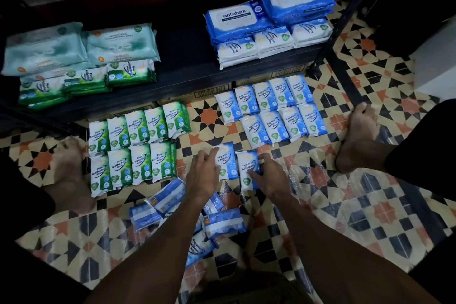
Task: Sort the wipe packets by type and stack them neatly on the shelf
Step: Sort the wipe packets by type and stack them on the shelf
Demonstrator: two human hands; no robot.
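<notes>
Two blue "Fragrance Free" packets lie side by side on the tiled floor. My left hand (203, 174) rests with straight fingers on the left packet (225, 159). My right hand (267, 175) grips the lower edge of the right packet (248, 168). Behind them, several blue packets (271, 111) lie in two rows. Green "Pine" packets (134, 148) lie in two rows at the left. A loose heap of blue packets (172, 210) sits under my forearms. The dark shelf (182, 61) holds green and teal packs (81, 61) at its left and blue packs (269, 22) at its right.
My bare feet rest on the floor, one at the left (67, 168) and one at the right (359, 136). A black shelf post (343, 81) stands at the right. A white box (436, 61) is at the far right.
</notes>
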